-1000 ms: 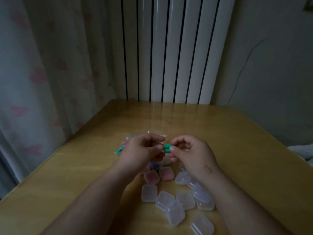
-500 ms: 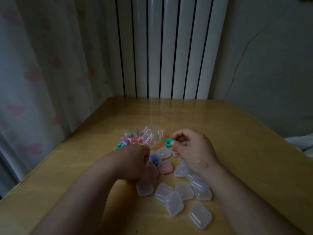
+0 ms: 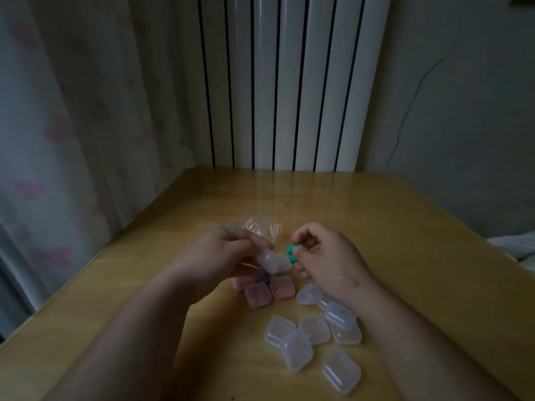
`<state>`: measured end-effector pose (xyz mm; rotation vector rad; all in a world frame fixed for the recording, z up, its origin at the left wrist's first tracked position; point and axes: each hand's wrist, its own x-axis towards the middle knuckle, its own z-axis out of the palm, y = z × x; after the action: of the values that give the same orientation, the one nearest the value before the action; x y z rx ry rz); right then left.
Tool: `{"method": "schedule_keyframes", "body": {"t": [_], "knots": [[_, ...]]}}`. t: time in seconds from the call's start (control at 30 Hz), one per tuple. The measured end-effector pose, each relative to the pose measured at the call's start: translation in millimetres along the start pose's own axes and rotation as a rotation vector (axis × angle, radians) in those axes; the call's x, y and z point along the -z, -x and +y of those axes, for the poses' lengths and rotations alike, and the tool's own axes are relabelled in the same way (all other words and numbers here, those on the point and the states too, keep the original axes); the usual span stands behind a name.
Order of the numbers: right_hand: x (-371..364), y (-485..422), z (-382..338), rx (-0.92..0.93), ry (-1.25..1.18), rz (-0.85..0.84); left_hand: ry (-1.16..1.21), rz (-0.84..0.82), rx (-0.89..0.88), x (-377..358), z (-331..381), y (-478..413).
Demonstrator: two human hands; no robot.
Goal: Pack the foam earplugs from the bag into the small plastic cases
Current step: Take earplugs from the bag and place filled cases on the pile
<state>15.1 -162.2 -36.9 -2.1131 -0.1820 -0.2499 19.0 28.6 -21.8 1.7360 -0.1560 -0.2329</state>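
**Packing station: both hands engaged, earplugs beside the held case**

Background. A white ribbed radiator (image 3: 283, 82) with tall smooth columns stands behind the far edge of the table. A sheer curtain (image 3: 72, 125) printed with pink hearts hangs at the left. A plain matte wall (image 3: 463, 111) with a thin crack line closes the right side.

Work surface. The table (image 3: 405, 227) is pale wood with a glossy finish that reflects the radiator.

Hands. The left hand (image 3: 223, 253) is curled, its fingertips gripping a small translucent held case (image 3: 270, 261). Motion blur hides whether its lid is up. The right hand (image 3: 327, 256) is also curled, pinching the green earplugs (image 3: 293, 253) between thumb and fingers.

Bag. A crinkled clear plastic bag (image 3: 262, 225) lies on the table just beyond the left hand's fingers. Its contents are mostly hidden by that hand.

Cases. The empty cases (image 3: 298, 353), frosted, squarish and round-cornered, lie loosely clustered under and in front of the right wrist, some overlapping. The pink-filled cases (image 3: 258, 295) sit side by side below the left hand's fingers.

Earplugs. Two blunt green foam ends show, matte and cylindrical, pointing left toward the held case and just beside it, between the two hands.
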Motion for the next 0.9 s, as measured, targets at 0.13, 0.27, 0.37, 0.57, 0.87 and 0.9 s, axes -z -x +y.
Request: {"method": "schedule_keyframes", "body": {"t": [0.13, 0.27, 0.37, 0.57, 0.87, 0.9], "knots": [[7, 4, -10, -0.081, -0.082, -0.082, 0.166, 0.03, -0.038, -2, -7, -5], [9, 6, -15, -0.207, -0.355, -0.133, 0.282, 0.132, -0.134, -10, -9, -9], [8, 6, -14, -0.258, -0.499, -0.138, 0.3, 0.159, -0.163, -13, -11, -11], [1, 5, -9, -0.294, -0.539, -0.1, 0.337, 0.127, -0.155, -17, -14, -12], [-2, 7, -11, -0.149, -0.302, -0.003, -0.183, 0.12, -0.266, -18, -13, -6], [-1, 7, -11, -0.137, -0.32, 0.014, -0.186, 0.12, -0.279, -18, -13, -6]]}}
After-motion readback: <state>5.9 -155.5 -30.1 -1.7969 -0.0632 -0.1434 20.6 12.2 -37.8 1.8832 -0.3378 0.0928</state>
